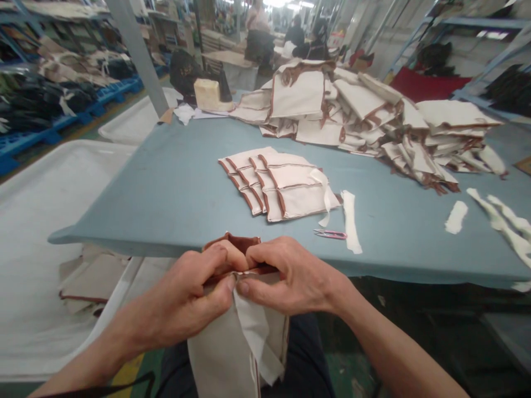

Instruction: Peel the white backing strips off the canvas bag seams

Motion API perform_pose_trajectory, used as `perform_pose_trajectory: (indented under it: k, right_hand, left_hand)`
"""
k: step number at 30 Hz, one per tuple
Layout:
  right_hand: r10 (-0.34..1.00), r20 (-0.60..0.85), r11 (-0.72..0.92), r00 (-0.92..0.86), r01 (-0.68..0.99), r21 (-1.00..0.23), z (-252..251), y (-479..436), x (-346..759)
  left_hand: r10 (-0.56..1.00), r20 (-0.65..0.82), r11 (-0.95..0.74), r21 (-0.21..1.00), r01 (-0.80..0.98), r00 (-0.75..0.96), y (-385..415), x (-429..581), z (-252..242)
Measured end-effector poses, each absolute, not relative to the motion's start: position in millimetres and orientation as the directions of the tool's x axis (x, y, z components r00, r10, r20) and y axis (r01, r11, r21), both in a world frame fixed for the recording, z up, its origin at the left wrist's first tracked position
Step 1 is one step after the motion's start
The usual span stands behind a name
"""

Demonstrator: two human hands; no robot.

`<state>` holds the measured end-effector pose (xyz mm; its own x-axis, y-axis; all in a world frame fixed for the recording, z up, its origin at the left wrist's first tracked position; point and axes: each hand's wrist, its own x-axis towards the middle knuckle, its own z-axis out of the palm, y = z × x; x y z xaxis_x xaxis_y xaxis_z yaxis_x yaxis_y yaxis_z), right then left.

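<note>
A blue pallet with dark bundles sits at upper left, a grey post at top left-centre, red cloth at upper right.

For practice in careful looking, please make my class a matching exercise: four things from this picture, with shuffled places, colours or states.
Things:
1. Snips
2. Tabletop
3. Largest fabric heap
4. Nearest fabric item

Descriptions:
A. Blue-grey
B. Pinched by left hand and right hand
C. Pink, beside a white strip
D. Toward the table's far side

Pairs: 1-C, 2-A, 3-D, 4-B
</note>
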<state>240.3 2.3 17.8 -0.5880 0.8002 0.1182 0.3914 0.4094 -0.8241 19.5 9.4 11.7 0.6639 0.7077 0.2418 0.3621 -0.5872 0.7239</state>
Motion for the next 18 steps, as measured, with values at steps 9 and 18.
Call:
perform_pose_trajectory:
  k: [9,18]
  right_hand:
    - [0.774,-0.052,-0.112,-0.631,-0.055,-0.992,3,-5,238]
    - [0.850,-0.159,-0.360,-0.503,-0.331,-0.872,-23,-35,217]
  left_hand:
    - [0.632,0.465,-0.719,0.652,0.243,0.621,5,21,8]
    - [0.598,0.611,-0.758,0.642,0.116,0.519,-7,26,-14]
